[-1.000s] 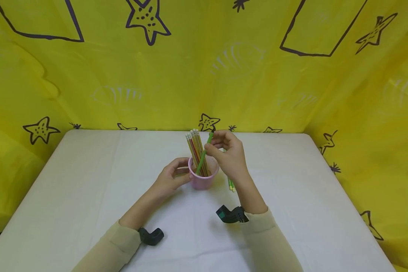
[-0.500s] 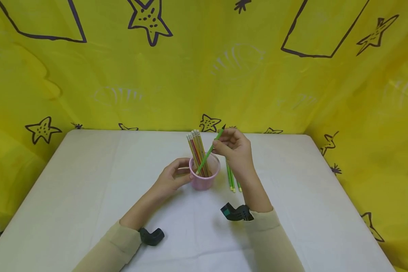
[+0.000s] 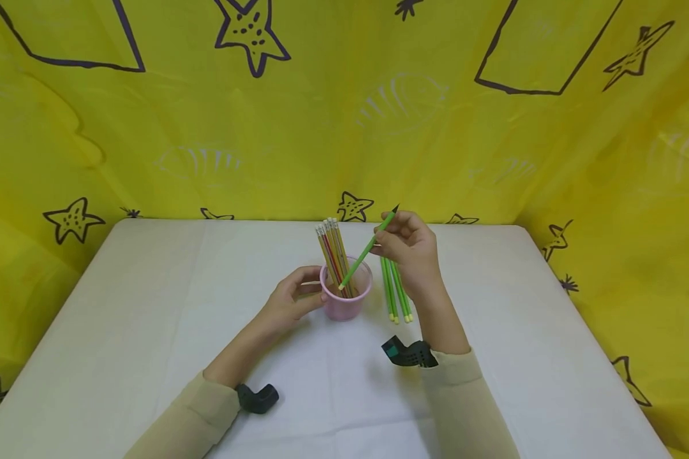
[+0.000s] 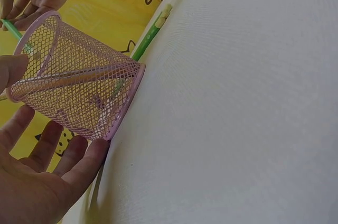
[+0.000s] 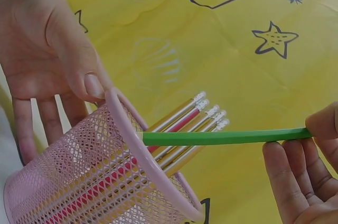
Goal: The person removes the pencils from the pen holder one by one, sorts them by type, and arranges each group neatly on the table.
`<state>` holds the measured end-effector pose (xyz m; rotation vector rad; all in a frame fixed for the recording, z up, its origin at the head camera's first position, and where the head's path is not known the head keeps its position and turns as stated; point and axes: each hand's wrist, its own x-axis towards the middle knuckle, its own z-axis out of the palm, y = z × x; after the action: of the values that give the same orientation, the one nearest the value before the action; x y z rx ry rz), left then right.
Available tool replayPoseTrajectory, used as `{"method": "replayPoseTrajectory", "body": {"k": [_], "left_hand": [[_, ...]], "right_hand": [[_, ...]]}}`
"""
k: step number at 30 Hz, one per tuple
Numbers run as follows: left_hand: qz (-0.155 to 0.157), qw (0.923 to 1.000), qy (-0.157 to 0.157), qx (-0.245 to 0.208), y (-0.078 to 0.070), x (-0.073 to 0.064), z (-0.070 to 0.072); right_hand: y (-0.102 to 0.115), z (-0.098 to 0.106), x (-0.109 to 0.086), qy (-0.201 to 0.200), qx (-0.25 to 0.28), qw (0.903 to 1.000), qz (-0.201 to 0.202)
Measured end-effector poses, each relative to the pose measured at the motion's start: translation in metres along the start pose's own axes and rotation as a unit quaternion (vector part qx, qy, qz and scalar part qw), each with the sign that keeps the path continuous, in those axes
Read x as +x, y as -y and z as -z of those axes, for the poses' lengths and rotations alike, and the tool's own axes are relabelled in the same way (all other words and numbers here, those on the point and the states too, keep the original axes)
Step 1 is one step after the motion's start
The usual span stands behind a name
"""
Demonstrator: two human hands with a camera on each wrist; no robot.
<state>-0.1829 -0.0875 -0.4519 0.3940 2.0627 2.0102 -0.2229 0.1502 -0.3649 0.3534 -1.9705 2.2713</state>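
Your right hand (image 3: 410, 248) pinches one green pencil (image 3: 360, 260) near its point, yellow end at the mouth of the single cup (image 3: 344, 311) your left hand (image 3: 289, 298) grips. Expect it light, stiff, smooth, brittle only at the lead; mid-shaft suits best. The cup holds at least five pencils (image 3: 330, 245); apparently four green ones (image 3: 401, 290) lie beside it.

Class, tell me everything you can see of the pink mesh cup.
The round pink mesh cup, seemingly metal, has a smooth rim and base ring. It stands upright on the white cloth, holding slim yellow and red pencils, erasers up. The left hand's grip is on its side, thumb at the rim. A slim green pencil slants over its mouth; whether they touch is unclear.
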Motion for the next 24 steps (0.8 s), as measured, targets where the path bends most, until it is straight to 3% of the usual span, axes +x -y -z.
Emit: {"method": "replayPoseTrajectory", "body": {"k": [17,24], "left_hand": [[-0.004,1.0000,0.000,-0.004,0.001,0.001,0.000],[0.008,1.0000,-0.003,-0.001,-0.001,0.001,0.000]], "right_hand": [[0.009,0.009,0.001,-0.035,0.015,0.9993,0.000],[0.010,0.019,0.003,-0.055,0.030,0.9980,-0.002]]}}
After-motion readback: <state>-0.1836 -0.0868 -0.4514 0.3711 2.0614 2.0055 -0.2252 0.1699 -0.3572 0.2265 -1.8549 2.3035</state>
